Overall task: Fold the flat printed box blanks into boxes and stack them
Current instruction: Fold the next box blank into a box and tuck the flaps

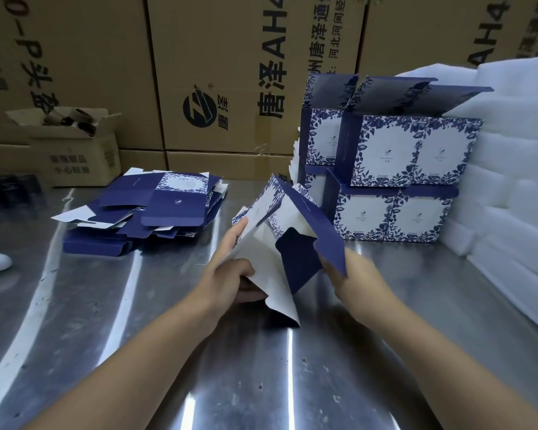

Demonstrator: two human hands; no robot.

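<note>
Left hand (230,274), right hand (354,274), both tight around half-folded box blank (295,259); "AH4" cartons (246,72) behind

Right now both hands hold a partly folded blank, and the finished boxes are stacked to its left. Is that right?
Wrong side. The head view shows the finished boxes stacked to the right of the partly folded blank; the left hand and right hand do both hold it.

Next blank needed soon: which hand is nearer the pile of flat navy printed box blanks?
Left. The left hand, gripping the half-folded blue-and-white cardboard box, sits right of the pile of flat navy box blanks; the right hand holds the box's other side, farther off.
</note>
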